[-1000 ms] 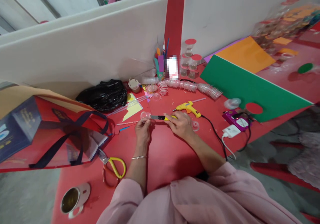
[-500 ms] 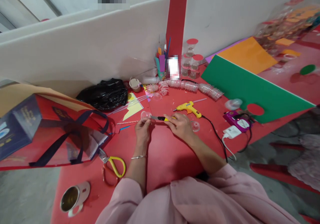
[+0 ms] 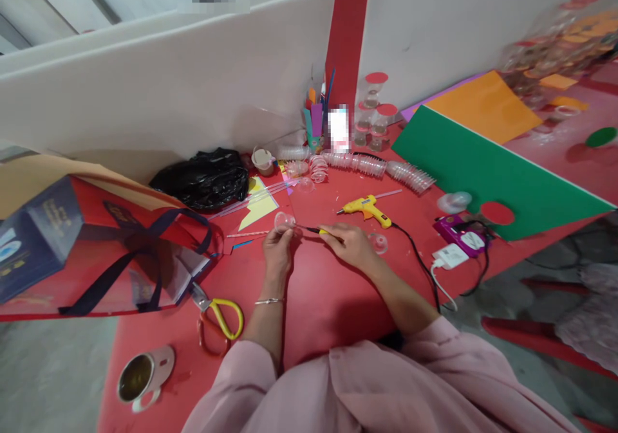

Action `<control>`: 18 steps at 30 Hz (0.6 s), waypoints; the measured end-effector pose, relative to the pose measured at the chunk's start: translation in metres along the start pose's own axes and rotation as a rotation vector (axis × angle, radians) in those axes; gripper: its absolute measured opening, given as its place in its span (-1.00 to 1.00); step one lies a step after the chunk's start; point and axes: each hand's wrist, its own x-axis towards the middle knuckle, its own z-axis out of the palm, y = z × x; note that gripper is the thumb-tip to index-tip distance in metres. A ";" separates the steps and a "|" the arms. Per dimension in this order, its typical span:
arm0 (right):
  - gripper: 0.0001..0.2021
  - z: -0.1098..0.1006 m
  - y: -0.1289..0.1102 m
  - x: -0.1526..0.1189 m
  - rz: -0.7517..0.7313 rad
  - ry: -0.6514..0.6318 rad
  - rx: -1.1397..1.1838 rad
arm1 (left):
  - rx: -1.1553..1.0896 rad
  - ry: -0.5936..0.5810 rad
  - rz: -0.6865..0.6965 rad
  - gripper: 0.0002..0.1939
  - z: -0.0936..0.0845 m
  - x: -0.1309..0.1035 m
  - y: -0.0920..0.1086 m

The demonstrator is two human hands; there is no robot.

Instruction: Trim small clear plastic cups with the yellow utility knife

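Note:
My left hand pinches a small clear plastic cup above the red table. In my right hand is a yellow and black utility knife, its thin blade pointing left and meeting the cup's edge near my left fingertips. Whether the blade has gone into the plastic cannot be made out. Another clear plastic piece lies just right of my right hand. Beyond it rests a yellow glue gun with a clear stick in its back end.
Rows of nested clear cups line the back. Scissors, a mug and a large red bag are at left. A green board and a purple power socket stand at right, with cords trailing.
The knife has turned so its blade looks thinner, edge-on, and its tip sits closer to the cup. Both hands otherwise keep nearly the same place; the view has shifted slightly.

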 end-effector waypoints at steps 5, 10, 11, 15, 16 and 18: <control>-0.65 -0.003 -0.001 0.001 -0.107 0.111 -0.280 | -0.002 -0.004 -0.005 -0.73 0.000 -0.001 0.005; -0.64 -0.004 0.001 0.001 -0.121 0.169 -0.344 | -0.006 -0.022 -0.015 -0.75 0.003 -0.004 0.006; -0.65 -0.004 0.001 0.001 -0.111 0.157 -0.298 | -0.010 -0.021 -0.013 -0.76 0.003 -0.004 0.005; -0.65 0.002 0.002 -0.001 -0.020 0.055 -0.024 | -0.007 -0.009 0.010 -0.76 0.002 -0.002 0.002; -0.64 0.003 0.002 -0.001 0.011 0.024 0.043 | 0.002 -0.009 0.018 -0.76 0.002 -0.002 0.002; -0.64 0.005 0.003 -0.002 0.060 -0.033 0.156 | 0.022 -0.009 0.029 -0.76 0.003 -0.003 0.003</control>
